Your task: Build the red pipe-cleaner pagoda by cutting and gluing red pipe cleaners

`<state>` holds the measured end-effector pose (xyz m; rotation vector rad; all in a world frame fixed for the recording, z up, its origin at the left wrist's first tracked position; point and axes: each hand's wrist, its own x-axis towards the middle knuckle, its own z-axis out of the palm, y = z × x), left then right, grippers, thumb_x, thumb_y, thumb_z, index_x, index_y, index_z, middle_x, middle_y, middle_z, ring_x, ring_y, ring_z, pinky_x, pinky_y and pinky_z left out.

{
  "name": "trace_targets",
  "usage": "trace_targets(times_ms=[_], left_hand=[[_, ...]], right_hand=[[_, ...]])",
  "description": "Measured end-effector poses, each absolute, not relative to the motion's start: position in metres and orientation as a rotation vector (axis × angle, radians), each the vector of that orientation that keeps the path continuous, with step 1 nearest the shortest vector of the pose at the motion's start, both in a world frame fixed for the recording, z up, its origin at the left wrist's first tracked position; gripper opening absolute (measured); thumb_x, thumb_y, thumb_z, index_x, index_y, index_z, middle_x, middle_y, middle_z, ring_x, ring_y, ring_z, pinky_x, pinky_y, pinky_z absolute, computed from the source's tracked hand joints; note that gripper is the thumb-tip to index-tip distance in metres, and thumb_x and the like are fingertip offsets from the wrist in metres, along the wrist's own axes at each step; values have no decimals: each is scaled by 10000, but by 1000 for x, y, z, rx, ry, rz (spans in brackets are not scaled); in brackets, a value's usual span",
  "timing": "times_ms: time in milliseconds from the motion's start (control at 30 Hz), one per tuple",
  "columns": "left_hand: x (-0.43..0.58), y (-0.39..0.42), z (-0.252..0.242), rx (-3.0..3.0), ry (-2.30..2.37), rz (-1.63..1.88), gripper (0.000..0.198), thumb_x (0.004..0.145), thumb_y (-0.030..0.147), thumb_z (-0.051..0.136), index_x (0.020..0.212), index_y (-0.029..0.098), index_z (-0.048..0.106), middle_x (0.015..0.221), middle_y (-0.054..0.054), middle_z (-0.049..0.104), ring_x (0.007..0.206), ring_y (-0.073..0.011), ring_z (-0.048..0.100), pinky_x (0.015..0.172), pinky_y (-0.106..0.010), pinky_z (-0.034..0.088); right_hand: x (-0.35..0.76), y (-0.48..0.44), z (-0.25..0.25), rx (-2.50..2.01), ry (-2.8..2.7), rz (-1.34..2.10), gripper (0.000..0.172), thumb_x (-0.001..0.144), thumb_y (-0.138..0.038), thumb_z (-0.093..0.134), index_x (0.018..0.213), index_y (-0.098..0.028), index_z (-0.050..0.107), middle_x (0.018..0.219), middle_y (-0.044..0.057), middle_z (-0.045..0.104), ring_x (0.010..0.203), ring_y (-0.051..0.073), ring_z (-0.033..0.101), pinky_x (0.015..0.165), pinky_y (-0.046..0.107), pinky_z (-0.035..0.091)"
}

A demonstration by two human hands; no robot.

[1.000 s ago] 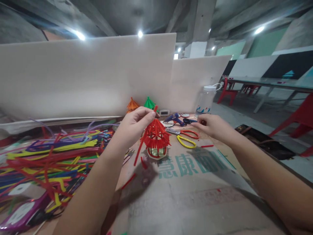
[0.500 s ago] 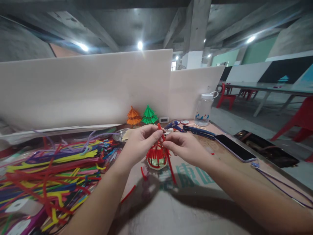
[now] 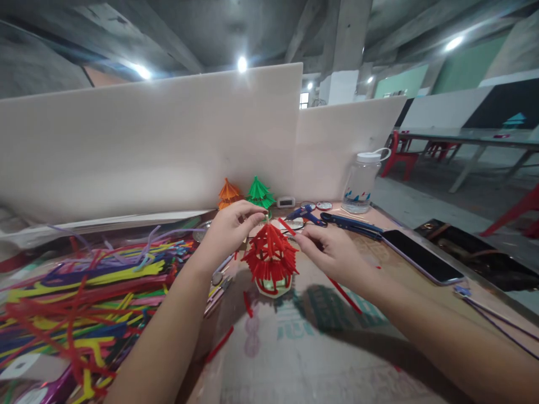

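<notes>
In the middle of the table stands a small red pavilion [image 3: 272,258] made of pipe cleaners, with a tiered roof and a pale base. My left hand [image 3: 231,233] is at its peak, thumb and forefinger pinched on the thin top spike. To the right, my right hand [image 3: 330,252] is closed on a red pipe cleaner [image 3: 287,226]; one end points toward the roof, apart from it, and the tail comes out below the hand. Two short red pipe cleaner pieces [image 3: 219,343] lie on the table at the front left.
A pile of coloured pipe cleaners [image 3: 96,297] covers the left side. Behind are an orange pavilion [image 3: 228,193], a green pavilion [image 3: 260,193] and a white board [image 3: 147,146]. At right lie a glue gun [image 3: 306,214], a dark-blue straightener-like tool [image 3: 351,223], a phone [image 3: 421,257] and a water bottle [image 3: 359,182].
My right hand has moved right, drawing the red pipe cleaner away from the pavilion's top. My left hand has shifted slightly left and up, and the red roof is now uncovered.
</notes>
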<state>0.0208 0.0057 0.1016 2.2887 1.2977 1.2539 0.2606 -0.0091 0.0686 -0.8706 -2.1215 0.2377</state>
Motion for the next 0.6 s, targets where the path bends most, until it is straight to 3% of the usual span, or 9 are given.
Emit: trace_targets(times_ms=[167, 367, 600], left_hand=[[24, 7, 92, 2219, 1230, 1232, 225, 930, 375, 631, 852, 188, 729, 917, -48, 743, 886, -189, 677, 831, -301, 496], [25, 10, 81, 2207, 1194, 1295, 262, 943, 418, 628, 1022, 205, 759, 998, -59, 743, 935, -187, 666, 863, -304, 492], [34, 6, 80, 2094, 1160, 1489, 203, 920, 391, 680, 898, 203, 756, 946, -38, 739, 903, -170, 654, 856, -287, 486]], right_hand=[[260, -13, 61, -836, -2151, 248, 371, 992, -274, 500, 636, -186, 441, 570, -46, 413, 547, 89, 359, 556, 259, 242], [263, -15, 60, -874, -2167, 300, 351, 988, -297, 497, 657, -184, 478, 579, -38, 451, 543, 88, 391, 539, 238, 264], [265, -16, 58, -851, -2175, 298, 353, 1005, -295, 503, 672, -179, 497, 576, -44, 466, 532, 80, 396, 534, 234, 262]])
